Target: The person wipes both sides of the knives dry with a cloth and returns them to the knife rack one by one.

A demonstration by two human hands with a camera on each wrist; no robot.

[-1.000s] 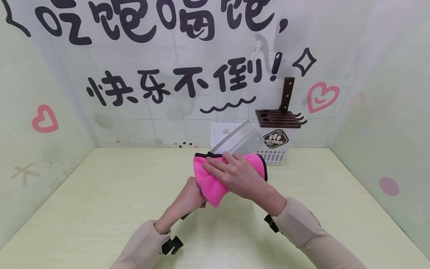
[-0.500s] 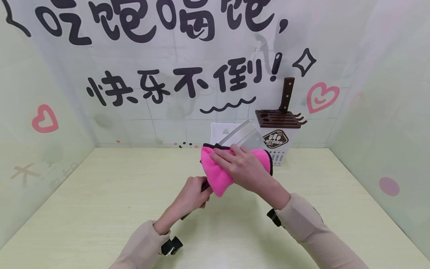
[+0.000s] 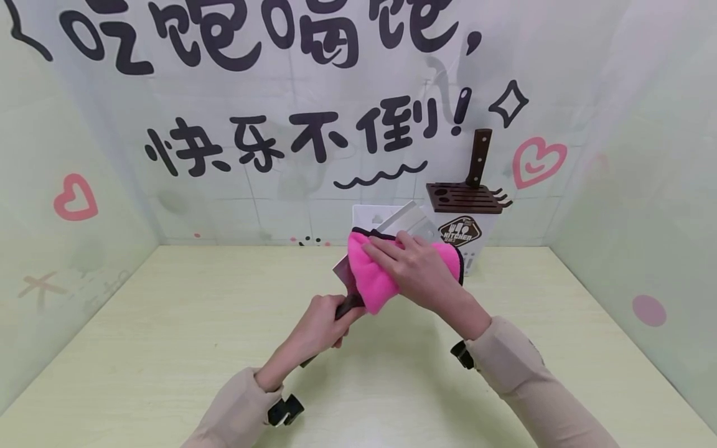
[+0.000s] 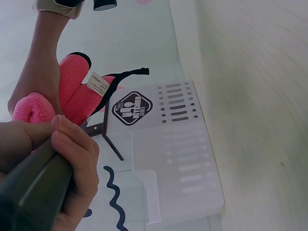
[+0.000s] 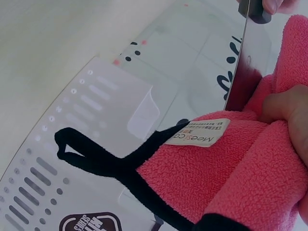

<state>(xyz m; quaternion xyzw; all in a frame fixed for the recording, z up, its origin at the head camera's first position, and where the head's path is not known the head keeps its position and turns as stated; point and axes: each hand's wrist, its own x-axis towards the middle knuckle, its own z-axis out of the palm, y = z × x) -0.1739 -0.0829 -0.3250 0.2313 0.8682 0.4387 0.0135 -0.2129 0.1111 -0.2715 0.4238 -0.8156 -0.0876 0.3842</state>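
My left hand (image 3: 316,323) grips the dark handle (image 3: 350,303) of a cleaver, whose broad metal blade (image 3: 407,223) slants up and to the right above the table. Folded over the blade's middle is a pink cloth (image 3: 372,274) with black edging. My right hand (image 3: 424,274) holds that cloth against the blade, fingers on top; its thumb (image 5: 291,108) shows on the other side in the right wrist view. Bare metal (image 5: 248,70) is visible there between cloth and handle. In the left wrist view the handle (image 4: 38,180) lies inside my curled fingers.
Behind the blade, a white knife holder (image 3: 487,230) with a brown slotted top (image 3: 465,198) stands near the back wall. One brown-handled knife (image 3: 478,155) sticks up from it. A low white section (image 3: 364,214) adjoins its left. The pale wooden table (image 3: 196,323) meets walls on three sides.
My right hand and the cloth have slid up and right along the blade, away from the handle. More blade near the handle shows. My left hand has stayed nearly still.
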